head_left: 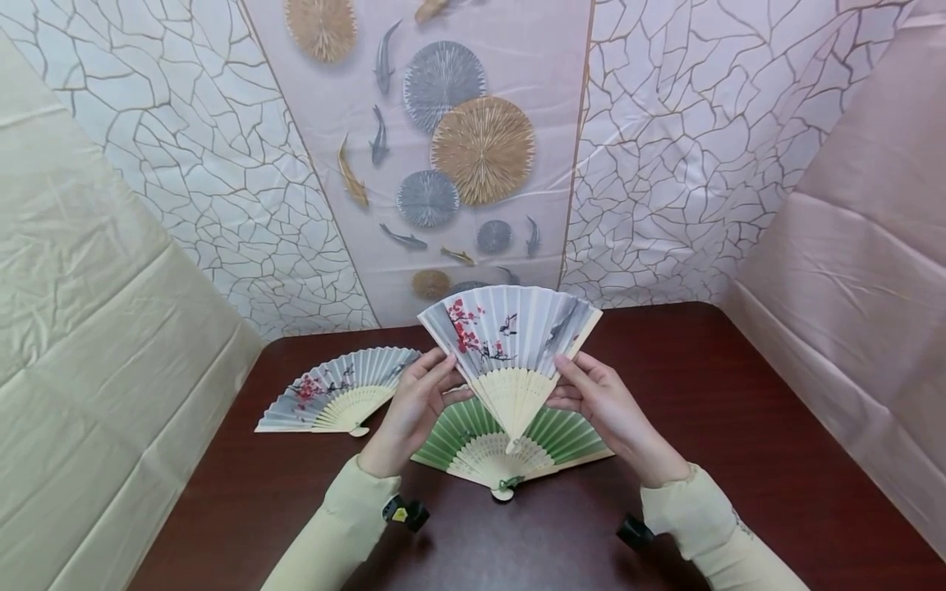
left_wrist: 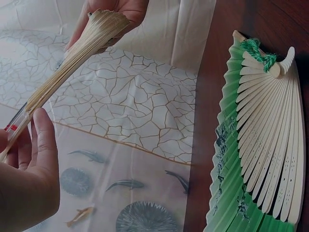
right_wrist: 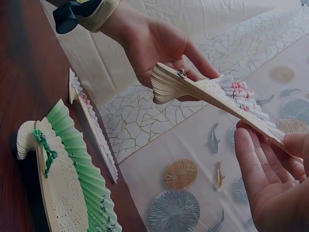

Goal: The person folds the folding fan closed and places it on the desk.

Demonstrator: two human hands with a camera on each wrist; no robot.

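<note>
Both hands hold up a partly spread folding fan [head_left: 510, 336], pale grey with red blossoms and a bird, its bamboo ribs meeting at a pivot below. My left hand [head_left: 421, 402] pinches its left edge between thumb and fingers. On the opposite side my right hand [head_left: 602, 402] grips the right edge the same way. In the right wrist view the held fan [right_wrist: 207, 94] appears nearly edge-on. Below it, a green folding fan [head_left: 443, 431] lies spread on the table, its green cord [left_wrist: 260, 55] tied at the pivot; the held fan partly covers it in the head view.
A second grey blossom fan [head_left: 332, 394] lies spread at the table's left, close by the left hand. The dark red-brown table [head_left: 739, 460] extends to both sides. Behind its far edge hangs a patterned cloth [head_left: 480, 74], with plain cloths at either side.
</note>
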